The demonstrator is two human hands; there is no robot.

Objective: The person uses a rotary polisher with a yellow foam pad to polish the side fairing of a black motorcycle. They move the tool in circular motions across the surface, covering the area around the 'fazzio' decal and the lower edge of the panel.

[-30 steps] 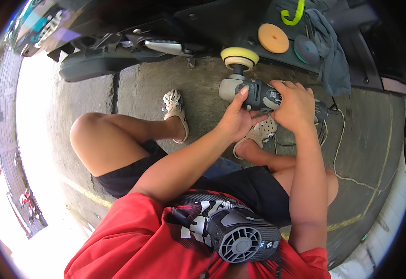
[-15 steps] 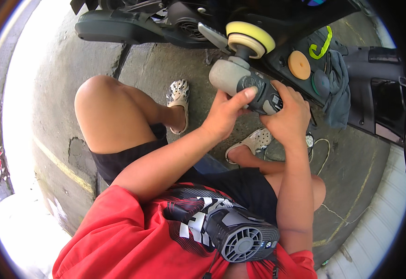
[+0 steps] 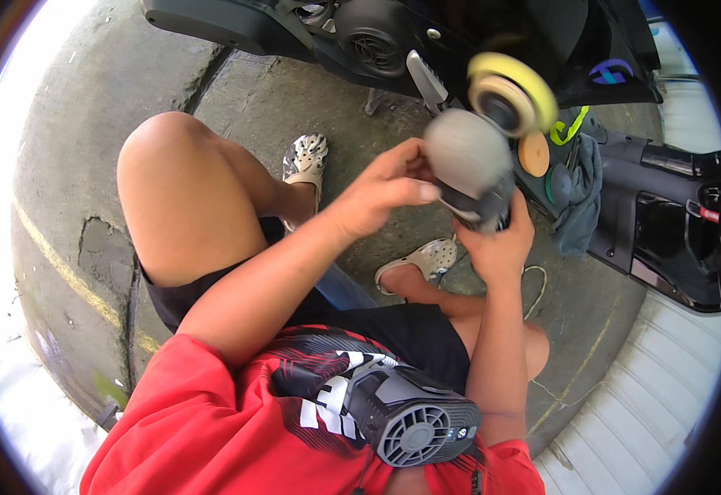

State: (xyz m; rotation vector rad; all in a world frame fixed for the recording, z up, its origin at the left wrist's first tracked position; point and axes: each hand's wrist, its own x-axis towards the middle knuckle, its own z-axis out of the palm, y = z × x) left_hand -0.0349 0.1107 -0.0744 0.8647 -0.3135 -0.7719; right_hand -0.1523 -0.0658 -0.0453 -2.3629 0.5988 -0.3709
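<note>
A handheld polisher [image 3: 469,157] with a blurred grey head and a dark body hangs above my lap. Its round yellow foam pad [image 3: 534,87] on a cream backing points up and right, apart from a black motorcycle panel [image 3: 509,33]. My right hand [image 3: 501,239] wraps the lower end of the dark body. Against the left side of the polisher head, my left hand [image 3: 377,194] keeps a loose hold: thumb stretched along the near side, fingers curled at the edge and partly hidden.
Beyond my right hand lie an orange foam pad [image 3: 534,154], a green disc [image 3: 557,184], a grey-blue cloth [image 3: 583,206] and a neon-yellow strap [image 3: 571,124]. A black panel [image 3: 674,223] stands at right. A metal lever [image 3: 426,80] juts from the motorcycle. A pale cord [image 3: 539,289] crosses the concrete.
The polisher has turned, its head and yellow pad swinging right. My left hand's grip has loosened, its thumb sliding off the top of the body. The whole view has shifted.
</note>
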